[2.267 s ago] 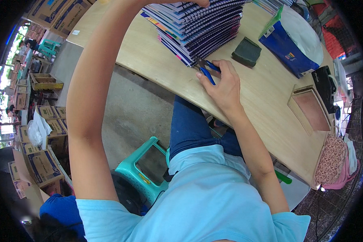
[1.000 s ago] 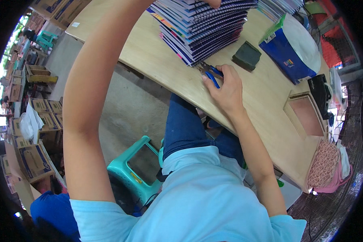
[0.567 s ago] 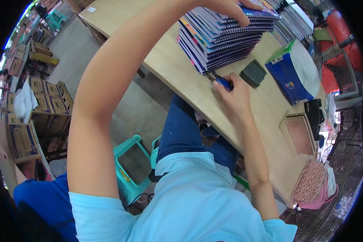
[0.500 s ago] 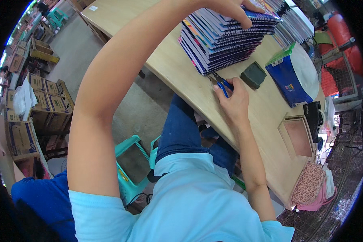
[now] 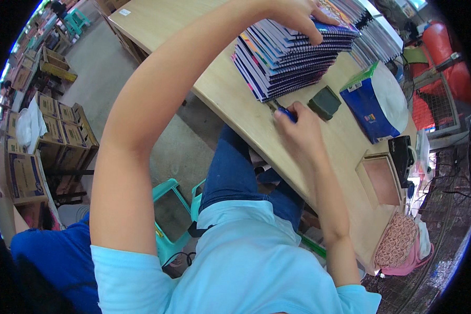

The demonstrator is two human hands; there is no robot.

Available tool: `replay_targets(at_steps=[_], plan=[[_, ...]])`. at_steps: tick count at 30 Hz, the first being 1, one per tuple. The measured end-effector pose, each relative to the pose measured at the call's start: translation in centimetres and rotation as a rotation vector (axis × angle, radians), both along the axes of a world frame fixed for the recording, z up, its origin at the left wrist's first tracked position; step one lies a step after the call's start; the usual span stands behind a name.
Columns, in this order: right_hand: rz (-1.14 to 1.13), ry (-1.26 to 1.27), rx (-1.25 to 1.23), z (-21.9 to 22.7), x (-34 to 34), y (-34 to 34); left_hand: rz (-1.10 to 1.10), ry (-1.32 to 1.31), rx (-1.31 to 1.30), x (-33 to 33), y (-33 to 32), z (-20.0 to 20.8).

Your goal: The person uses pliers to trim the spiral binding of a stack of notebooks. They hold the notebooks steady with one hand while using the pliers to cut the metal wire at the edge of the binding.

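A tall stack of spiral-bound notebooks (image 5: 293, 57) stands on the wooden table, its coil edges facing right and toward me. My left hand (image 5: 303, 18) lies on the top notebook with the fingers spread. Blue-handled pliers (image 5: 283, 112) are gripped in my right hand (image 5: 304, 128), which is slightly blurred. Their metal jaws reach to the bottom near corner of the stack; whether they bite on a coil end I cannot make out. Right of the pliers sits a dark green block (image 5: 324, 102).
A blue-and-white pack (image 5: 374, 102) stands on the right of the table (image 5: 345, 172). Nearer are a shallow wooden tray (image 5: 382, 180), a black case (image 5: 401, 157) and a patterned pouch (image 5: 397, 238). More notebooks (image 5: 379, 39) lie behind the stack. A turquoise stool (image 5: 167, 240) is below left.
The pliers' handles, spread apart before, have come together in my right hand. My left hand stays on the stack. The whole view has shifted slightly.
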State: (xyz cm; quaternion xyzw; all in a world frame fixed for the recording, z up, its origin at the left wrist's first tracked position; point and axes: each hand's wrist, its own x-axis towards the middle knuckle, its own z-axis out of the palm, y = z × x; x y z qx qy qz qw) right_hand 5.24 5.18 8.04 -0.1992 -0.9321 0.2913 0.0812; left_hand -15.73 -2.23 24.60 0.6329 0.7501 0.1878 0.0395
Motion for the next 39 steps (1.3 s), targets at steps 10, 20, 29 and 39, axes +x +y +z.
replay_targets(at_steps=[10, 20, 29, 39], plan=[[0.03, 0.309, 0.391, -3.6, 0.4, -2.1, -0.037, -0.042, -0.006, 0.5, -0.5, 1.0], [0.083, -0.027, 0.028, 0.0, -0.8, 0.0, 0.024, 0.002, 0.002, 0.1, -0.3, 0.3], [0.107, 0.169, 0.357, -2.3, 0.2, -1.7, 0.009, -0.012, -0.025, 0.4, -0.3, 0.6], [0.223, -0.399, -0.294, 1.2, -3.9, 3.7, 0.073, 0.129, 0.029, 0.1, 0.6, -1.2]])
